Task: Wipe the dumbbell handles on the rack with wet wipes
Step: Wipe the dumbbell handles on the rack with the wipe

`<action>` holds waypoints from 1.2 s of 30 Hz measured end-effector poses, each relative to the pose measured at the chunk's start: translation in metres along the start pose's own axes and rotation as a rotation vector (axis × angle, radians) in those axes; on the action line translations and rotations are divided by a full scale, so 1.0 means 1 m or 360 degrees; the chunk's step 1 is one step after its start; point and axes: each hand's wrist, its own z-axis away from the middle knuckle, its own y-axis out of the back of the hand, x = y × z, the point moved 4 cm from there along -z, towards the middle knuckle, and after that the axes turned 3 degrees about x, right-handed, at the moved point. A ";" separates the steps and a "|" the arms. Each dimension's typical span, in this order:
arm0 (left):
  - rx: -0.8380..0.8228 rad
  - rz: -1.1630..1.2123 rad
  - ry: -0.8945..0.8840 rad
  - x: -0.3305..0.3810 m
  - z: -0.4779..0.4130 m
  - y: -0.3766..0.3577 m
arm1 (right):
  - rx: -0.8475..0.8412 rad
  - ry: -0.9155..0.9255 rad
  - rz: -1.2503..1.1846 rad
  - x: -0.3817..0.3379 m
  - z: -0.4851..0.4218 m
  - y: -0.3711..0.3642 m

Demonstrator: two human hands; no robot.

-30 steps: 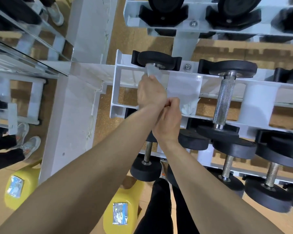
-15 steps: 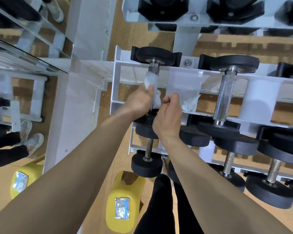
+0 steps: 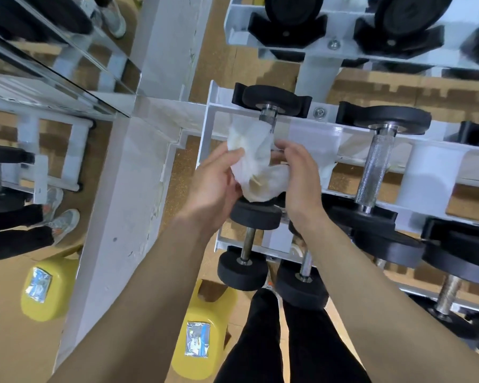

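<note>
White crumpled wet wipe (image 3: 253, 161) over dumbbell handle (image 3: 269, 117)

Knurled shiny metal handle (image 3: 373, 167); crumpled white cloth-like wipe (image 3: 253, 158).
</note>
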 end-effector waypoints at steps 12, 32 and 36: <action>0.0171 -0.0271 -0.0033 -0.006 -0.003 0.013 | -0.0691 -0.0061 0.0307 -0.028 0.001 0.006; 0.0694 -0.1274 -0.0318 0.012 -0.044 0.029 | 0.0130 0.0514 0.1364 -0.046 -0.060 0.002; 0.0734 -0.1613 -0.0420 0.003 -0.040 0.019 | 0.0508 0.0545 0.1304 -0.021 -0.016 -0.006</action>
